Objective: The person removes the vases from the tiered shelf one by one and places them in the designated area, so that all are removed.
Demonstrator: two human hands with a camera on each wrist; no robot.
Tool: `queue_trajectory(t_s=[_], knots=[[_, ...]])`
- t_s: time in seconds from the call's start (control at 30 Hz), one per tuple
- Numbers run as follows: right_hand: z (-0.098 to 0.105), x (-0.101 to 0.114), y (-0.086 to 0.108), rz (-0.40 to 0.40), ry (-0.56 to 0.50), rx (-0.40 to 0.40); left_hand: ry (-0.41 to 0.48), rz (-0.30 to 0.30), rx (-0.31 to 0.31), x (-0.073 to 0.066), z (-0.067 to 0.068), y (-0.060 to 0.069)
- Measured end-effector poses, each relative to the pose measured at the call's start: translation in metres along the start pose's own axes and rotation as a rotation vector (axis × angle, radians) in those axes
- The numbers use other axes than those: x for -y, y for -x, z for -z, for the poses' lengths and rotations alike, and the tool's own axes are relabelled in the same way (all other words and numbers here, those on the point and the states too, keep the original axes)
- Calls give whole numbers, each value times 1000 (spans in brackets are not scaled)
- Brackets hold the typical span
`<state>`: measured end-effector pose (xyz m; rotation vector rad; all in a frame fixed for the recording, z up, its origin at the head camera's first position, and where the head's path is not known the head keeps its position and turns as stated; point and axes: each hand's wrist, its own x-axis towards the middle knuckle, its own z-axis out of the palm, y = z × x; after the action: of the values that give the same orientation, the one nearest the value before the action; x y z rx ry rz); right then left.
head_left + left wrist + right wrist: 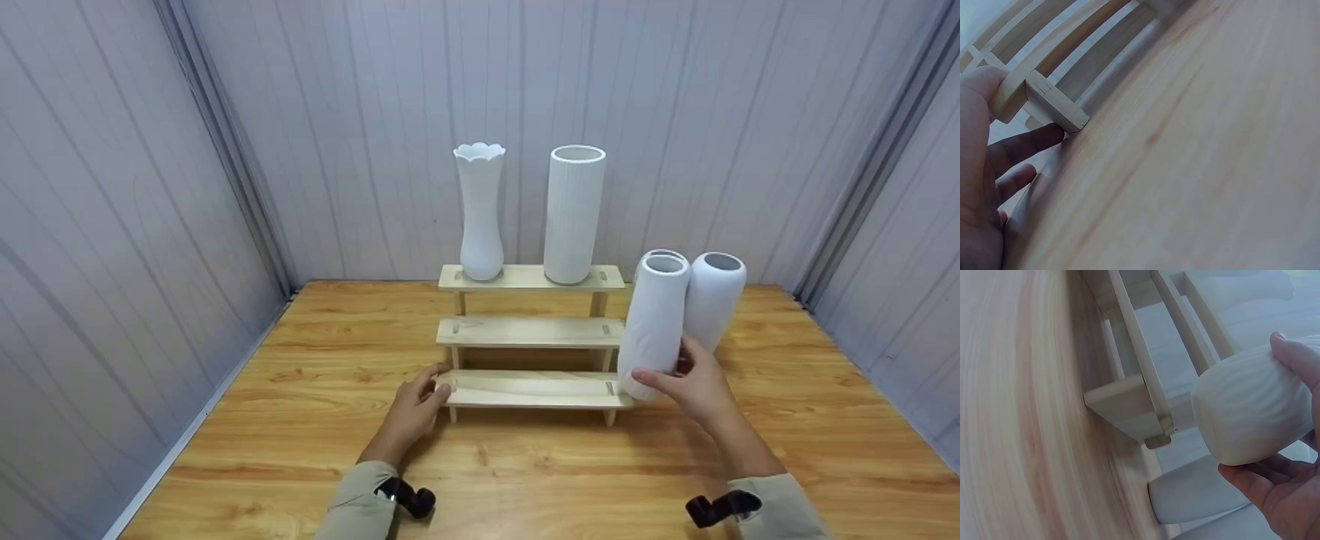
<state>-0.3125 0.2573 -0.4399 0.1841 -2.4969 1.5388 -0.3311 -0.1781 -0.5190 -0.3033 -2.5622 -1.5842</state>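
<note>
A white vase with a wavy carved surface is in my right hand, tilted slightly, by the right end of a three-tier wooden stand. Seen from the right wrist, the thumb and fingers grip the vase, its base off the table. My left hand holds the left end of the stand's lowest tier. In the left wrist view its thumb lies over the board and a finger touches the leg. On the top tier stand a scalloped-rim vase and a ribbed cylindrical vase.
Behind the held vase, right of the stand, a smooth white vase stands on the wooden table. Another vase rim shows partly there. Pale panelled walls enclose the table at the back and sides.
</note>
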Motion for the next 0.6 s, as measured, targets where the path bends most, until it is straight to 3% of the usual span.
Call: queue_trajectory(t_s=[0.37,0.6], knots=[[28,-16,-3,-50,44,-27,-19,-21,5,1,1,-1],[49,-20,-6,-92,56,-52,23,-22,28,1,0,-1]])
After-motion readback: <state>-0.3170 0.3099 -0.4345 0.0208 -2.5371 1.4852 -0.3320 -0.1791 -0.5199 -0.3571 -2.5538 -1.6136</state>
